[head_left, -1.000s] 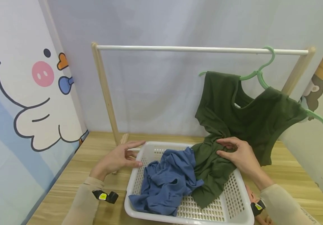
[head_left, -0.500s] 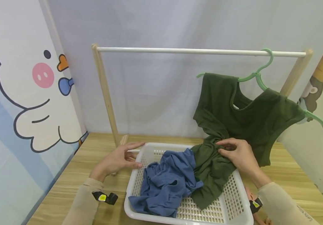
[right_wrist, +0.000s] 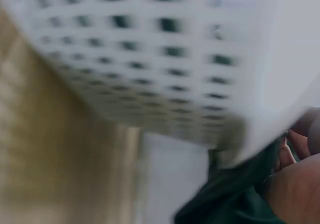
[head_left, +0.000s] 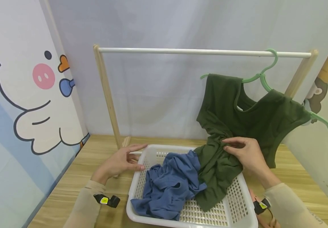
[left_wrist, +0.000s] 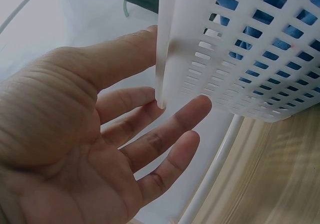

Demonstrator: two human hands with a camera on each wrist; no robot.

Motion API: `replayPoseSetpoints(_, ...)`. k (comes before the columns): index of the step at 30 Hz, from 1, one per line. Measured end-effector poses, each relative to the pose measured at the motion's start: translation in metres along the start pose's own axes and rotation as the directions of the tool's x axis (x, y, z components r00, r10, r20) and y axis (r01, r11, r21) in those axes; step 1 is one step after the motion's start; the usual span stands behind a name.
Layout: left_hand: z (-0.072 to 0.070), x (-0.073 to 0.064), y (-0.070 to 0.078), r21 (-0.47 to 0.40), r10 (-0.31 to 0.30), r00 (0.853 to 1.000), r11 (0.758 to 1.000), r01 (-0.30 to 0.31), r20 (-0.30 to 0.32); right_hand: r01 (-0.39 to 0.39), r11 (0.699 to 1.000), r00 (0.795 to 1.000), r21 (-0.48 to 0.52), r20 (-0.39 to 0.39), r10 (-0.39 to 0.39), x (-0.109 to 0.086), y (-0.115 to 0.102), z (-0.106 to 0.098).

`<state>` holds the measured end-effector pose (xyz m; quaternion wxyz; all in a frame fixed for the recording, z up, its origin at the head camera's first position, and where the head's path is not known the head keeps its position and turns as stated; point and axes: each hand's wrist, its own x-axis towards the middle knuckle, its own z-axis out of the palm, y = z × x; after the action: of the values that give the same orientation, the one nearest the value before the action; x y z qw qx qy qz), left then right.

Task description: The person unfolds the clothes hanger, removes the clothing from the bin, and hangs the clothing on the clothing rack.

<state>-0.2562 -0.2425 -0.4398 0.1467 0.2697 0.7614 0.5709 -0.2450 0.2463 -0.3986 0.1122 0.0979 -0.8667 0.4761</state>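
A dark green sleeveless top is on a light green hanger. Its bunched lower part lies in a white plastic basket. My right hand pinches a fold of this top above the basket's back right corner; its fingertips are partly hidden in the right wrist view. Beside the green cloth, a crumpled blue garment fills the basket's left half. At the left rim my left hand rests with thumb and fingers spread; in the left wrist view, its fingers are loosely extended by the perforated wall.
Behind the basket stands a rack with a white rail and wooden posts; the hanger hooks over the rail's right part. A pinkish object lies right of the basket, partly hidden by the sleeve. Printed cloth walls enclose the wooden table.
My right hand has shifted slightly right, drawing the pinched green cloth a little with it. The left hand and the basket stay almost where they were.
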Motion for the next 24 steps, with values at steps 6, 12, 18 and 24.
replayPoseSetpoints(6,0.0,0.0,-0.001,0.019,0.014,1.0,1.0,-0.014,-0.006,0.065,0.994,0.995,0.082,-0.083,-0.058,0.015,-0.028,-0.018)
replayPoseSetpoints(12,0.0,0.001,-0.001,0.026,0.01,1.0,1.0,-0.01,-0.009,0.112,0.986,0.982,0.124,-0.164,-0.091,0.032,-0.059,-0.043)
replayPoseSetpoints(18,0.0,0.0,-0.001,0.026,0.013,1.0,1.0,-0.012,-0.01,0.144,0.979,0.96,0.145,-0.262,-0.102,0.046,-0.082,-0.06)
replayPoseSetpoints(24,0.0,0.0,0.0,0.042,0.012,1.0,0.999,-0.012,-0.017,0.134,0.99,0.931,0.054,-0.35,-0.107,0.057,-0.085,-0.066)
